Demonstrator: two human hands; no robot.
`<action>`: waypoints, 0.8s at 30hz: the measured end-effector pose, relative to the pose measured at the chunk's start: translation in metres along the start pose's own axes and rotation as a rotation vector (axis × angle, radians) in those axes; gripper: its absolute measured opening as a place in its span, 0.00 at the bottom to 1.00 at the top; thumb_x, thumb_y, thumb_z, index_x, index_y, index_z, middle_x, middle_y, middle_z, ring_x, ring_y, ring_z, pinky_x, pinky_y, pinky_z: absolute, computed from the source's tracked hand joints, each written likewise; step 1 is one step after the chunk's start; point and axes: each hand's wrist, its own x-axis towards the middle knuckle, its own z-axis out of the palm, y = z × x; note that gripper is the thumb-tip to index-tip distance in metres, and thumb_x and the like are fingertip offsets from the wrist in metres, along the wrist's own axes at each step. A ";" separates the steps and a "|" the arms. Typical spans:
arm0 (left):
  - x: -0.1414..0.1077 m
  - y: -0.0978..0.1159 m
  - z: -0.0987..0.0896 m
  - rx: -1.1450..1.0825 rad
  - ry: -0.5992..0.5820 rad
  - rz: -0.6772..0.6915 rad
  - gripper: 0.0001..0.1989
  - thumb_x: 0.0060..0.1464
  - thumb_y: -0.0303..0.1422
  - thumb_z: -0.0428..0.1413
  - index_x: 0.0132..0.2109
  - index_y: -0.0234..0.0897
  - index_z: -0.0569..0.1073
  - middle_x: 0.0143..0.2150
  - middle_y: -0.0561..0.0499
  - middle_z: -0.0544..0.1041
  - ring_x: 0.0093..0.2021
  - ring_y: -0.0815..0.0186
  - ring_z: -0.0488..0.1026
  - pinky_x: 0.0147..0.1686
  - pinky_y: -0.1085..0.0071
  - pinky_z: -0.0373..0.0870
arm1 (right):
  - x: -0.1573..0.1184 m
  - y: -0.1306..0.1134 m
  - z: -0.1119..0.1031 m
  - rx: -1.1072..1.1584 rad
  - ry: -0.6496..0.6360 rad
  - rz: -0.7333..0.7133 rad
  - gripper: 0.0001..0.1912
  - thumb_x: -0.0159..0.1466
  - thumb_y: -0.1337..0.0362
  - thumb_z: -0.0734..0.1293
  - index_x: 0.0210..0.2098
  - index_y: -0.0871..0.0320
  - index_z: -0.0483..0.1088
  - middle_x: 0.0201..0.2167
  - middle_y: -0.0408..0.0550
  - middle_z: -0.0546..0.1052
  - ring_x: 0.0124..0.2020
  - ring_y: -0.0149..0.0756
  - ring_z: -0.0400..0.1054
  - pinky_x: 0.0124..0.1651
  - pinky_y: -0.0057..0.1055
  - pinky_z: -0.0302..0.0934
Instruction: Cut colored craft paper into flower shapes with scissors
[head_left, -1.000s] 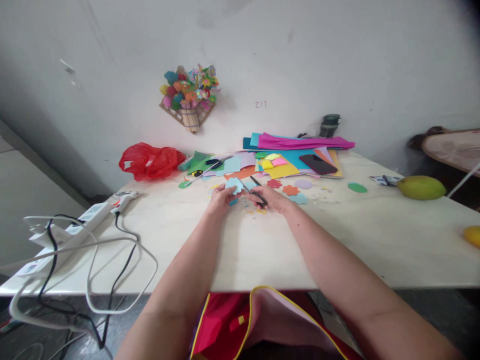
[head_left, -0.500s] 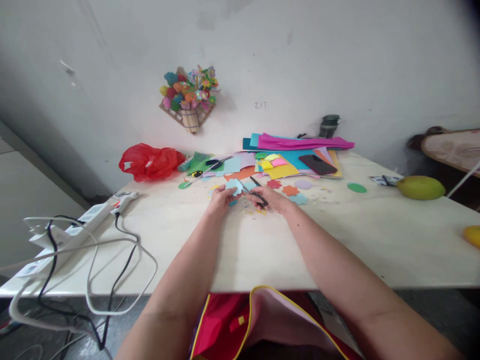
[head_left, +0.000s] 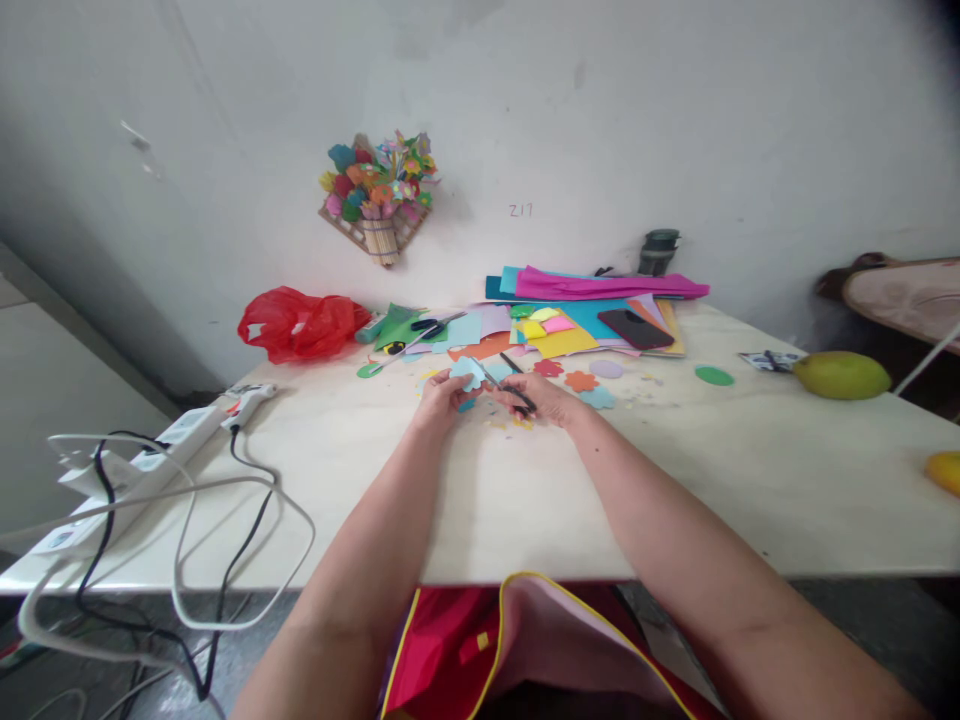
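on the left of the table [head_left: 525, 510] lies a white power strip [head_left: 184, 430], then a red plastic bag [head_left: 304, 325]. near the middle, the left hand [head_left: 441, 398] holds a light blue paper flower [head_left: 465, 374] pinched in its fingers. just beside the flower are the blades of the scissors [head_left: 523, 400]; if they touch it, i cannot tell. the right hand [head_left: 551, 397] is closed on the black handles. farther right lie an orange paper flower [head_left: 581, 381], a green paper circle [head_left: 714, 375] and a yellow-green fruit [head_left: 842, 375].
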 end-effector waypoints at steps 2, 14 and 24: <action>0.000 0.000 0.000 0.005 -0.002 -0.001 0.11 0.35 0.25 0.65 0.31 0.32 0.74 0.29 0.50 0.77 0.31 0.64 0.77 0.37 0.67 0.76 | 0.000 0.000 0.000 -0.002 -0.002 -0.007 0.09 0.59 0.65 0.69 0.25 0.60 0.66 0.15 0.38 0.67 0.12 0.22 0.59 0.11 0.20 0.45; 0.001 0.000 -0.001 -0.014 0.000 0.000 0.12 0.35 0.26 0.64 0.32 0.31 0.75 0.30 0.49 0.78 0.31 0.64 0.77 0.37 0.67 0.76 | -0.002 -0.003 0.002 -0.007 0.011 0.014 0.08 0.56 0.65 0.71 0.27 0.61 0.69 0.15 0.38 0.67 0.12 0.22 0.58 0.13 0.19 0.45; 0.001 -0.001 -0.002 -0.001 -0.011 -0.007 0.11 0.36 0.26 0.64 0.33 0.30 0.76 0.32 0.46 0.79 0.32 0.62 0.78 0.36 0.67 0.76 | 0.003 0.001 0.002 0.025 0.020 0.017 0.06 0.56 0.69 0.70 0.27 0.61 0.68 0.15 0.37 0.66 0.13 0.22 0.58 0.14 0.19 0.46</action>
